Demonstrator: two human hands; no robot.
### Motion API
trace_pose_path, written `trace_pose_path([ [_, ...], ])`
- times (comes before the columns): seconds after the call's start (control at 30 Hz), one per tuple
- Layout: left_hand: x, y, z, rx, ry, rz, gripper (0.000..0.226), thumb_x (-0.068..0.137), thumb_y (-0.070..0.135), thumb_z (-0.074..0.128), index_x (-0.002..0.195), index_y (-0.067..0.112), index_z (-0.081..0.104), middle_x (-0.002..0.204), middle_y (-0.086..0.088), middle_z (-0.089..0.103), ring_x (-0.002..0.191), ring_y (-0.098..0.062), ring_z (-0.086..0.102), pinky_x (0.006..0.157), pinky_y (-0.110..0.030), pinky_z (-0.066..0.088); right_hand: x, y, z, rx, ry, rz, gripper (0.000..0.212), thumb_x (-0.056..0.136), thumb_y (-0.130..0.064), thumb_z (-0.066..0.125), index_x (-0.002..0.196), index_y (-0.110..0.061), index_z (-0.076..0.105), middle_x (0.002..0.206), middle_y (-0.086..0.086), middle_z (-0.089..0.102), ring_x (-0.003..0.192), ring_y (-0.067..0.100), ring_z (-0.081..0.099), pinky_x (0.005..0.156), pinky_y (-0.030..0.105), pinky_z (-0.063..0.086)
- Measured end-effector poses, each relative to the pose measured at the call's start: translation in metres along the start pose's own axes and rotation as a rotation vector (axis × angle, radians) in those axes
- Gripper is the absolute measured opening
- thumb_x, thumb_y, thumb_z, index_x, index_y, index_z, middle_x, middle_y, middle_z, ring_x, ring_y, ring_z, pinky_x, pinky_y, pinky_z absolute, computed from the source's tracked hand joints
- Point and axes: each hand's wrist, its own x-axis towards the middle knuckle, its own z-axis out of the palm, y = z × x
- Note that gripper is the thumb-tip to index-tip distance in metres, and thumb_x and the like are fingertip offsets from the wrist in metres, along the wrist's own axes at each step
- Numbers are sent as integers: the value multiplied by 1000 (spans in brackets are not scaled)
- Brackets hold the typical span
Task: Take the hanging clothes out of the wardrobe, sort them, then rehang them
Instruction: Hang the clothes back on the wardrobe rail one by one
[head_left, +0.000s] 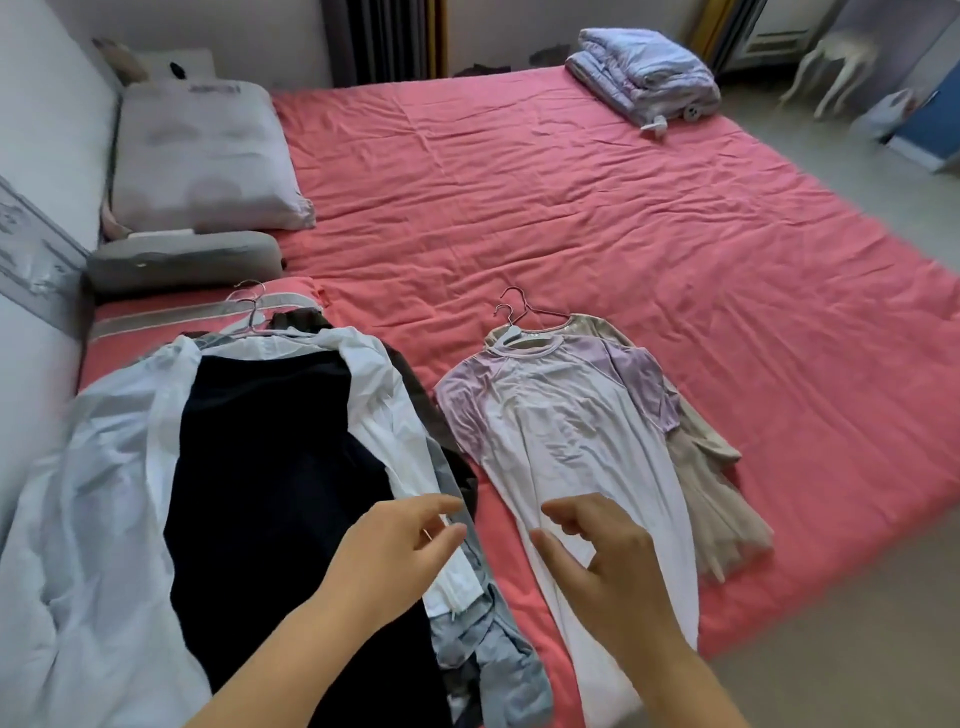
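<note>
On the pink bed (571, 208) lie two piles of clothes. Both hands hover low, fingers loosely spread, holding nothing — the left hand (395, 561) over the white-and-dark pile (234, 467), the right hand (602, 556) nearer the pale dress (566, 431), which stretches away towards its hanger (511, 325). Clothes underneath stay mostly hidden.

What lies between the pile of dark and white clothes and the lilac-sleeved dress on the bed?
In the head view, only a bare strip of the pink sheet separates the pile from the dress.
</note>
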Motion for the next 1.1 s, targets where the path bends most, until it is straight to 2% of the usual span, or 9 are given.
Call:
trace_pose_path([
  [0.2, 146, 20, 41, -54, -56, -152, 24, 91, 36, 57, 114, 36, 64, 83, 24, 61, 78, 7, 58, 74, -14, 48, 129, 105, 2, 33, -111, 156, 19, 74, -32, 65, 88, -19, 68, 79, -14, 62, 78, 6, 58, 65, 21, 45],
  [0.37, 257, 2, 82, -47, -44, -310, 30, 90, 36, 58, 117, 27, 65, 109, 11, 68, 94, 0, 61, 88, -25, 49, 225, 208, 24, 3, -241, 231, 19, 79, -20, 73, 96, -13, 69, 81, -14, 59, 79, 5, 55, 69, 14, 38],
  [0.5, 319, -13, 107, 3, -47, -382, 31, 89, 36, 59, 118, 26, 65, 109, 8, 68, 96, -4, 61, 89, -27, 49, 283, 275, 48, -58, -303, 241, 31, 80, -22, 72, 108, -10, 66, 101, -1, 66, 94, 15, 58, 80, 22, 42],
  [0.63, 362, -31, 129, 22, -74, -424, 32, 89, 36, 60, 119, 25, 64, 103, 10, 68, 93, -4, 62, 89, -30, 50, 335, 333, 72, -183, -349, 238, 51, 82, -29, 70, 126, -9, 54, 127, 4, 56, 121, 21, 47, 96, 29, 36],
  [0.77, 389, -43, 140, 77, -67, -423, 32, 89, 36, 60, 119, 25, 64, 102, 12, 66, 89, -1, 60, 85, -24, 48, 388, 373, 92, -217, -372, 213, 72, 77, -36, 74, 137, -11, 43, 142, 9, 41, 133, 24, 33, 105, 29, 25],
  [0.83, 396, -46, 143, 85, -48, -424, 31, 89, 35, 60, 118, 23, 65, 100, 12, 65, 88, -1, 59, 83, -21, 46, 411, 384, 99, -239, -419, 202, 87, 74, -39, 75, 145, -18, 30, 152, 8, 27, 140, 22, 20, 112, 33, 17],
  [0.93, 402, -48, 148, 81, -25, -433, 31, 88, 33, 61, 116, 22, 66, 93, 14, 62, 87, -2, 60, 82, -20, 45, 432, 403, 105, -439, -617, 220, 114, 69, -48, 76, 150, -25, -1, 159, 4, -2, 146, 20, -4, 115, 49, -1],
  [1.0, 402, -49, 150, 84, -20, -431, 31, 88, 34, 61, 116, 22, 66, 94, 14, 62, 87, -1, 60, 83, -20, 46, 439, 411, 107, -541, -678, 212, 123, 65, -51, 77, 149, -24, -9, 159, 5, -1, 145, 22, -6, 112, 57, -7],
  [1.1, 398, -48, 149, 80, -3, -429, 30, 87, 35, 62, 115, 24, 67, 97, 15, 66, 86, 0, 60, 84, -23, 48, 438, 415, 106, -581, -637, 167, 131, 57, -52, 82, 149, -23, -6, 149, 10, 17, 142, 26, 8, 111, 55, -6],
])
